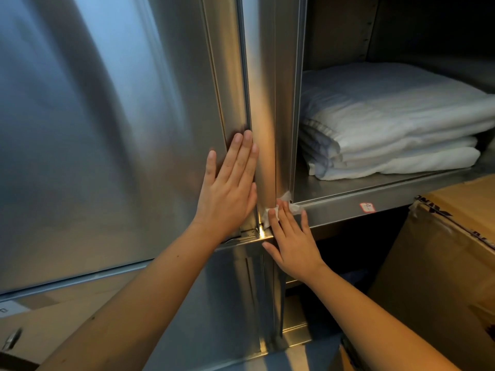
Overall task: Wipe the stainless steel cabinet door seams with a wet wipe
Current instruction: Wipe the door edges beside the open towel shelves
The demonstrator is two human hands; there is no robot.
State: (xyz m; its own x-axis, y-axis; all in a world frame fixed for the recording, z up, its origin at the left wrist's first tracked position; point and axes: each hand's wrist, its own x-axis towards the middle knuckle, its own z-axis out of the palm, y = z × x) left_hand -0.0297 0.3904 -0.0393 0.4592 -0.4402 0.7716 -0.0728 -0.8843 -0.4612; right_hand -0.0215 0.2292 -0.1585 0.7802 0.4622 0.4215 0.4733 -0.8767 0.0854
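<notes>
Left hand (230, 188) flat on door (107, 129); right hand (292, 245) presses wipe (266, 219).

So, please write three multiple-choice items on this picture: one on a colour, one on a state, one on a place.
1. What colour is the folded bedding on the shelf?
A. white
B. blue
C. green

2. How does the left hand lie on the cabinet door?
A. as a fist
B. flat, with straight fingers
C. curled round a handle

3. Where is the wet wipe?
A. on the bedding
B. in the left hand
C. under the fingers of the right hand, at the foot of the post

Answers: 1 A, the whole stack is white. 2 B, the palm and straight fingers press the steel. 3 C, the edges of the wipe show around those fingertips.
</notes>
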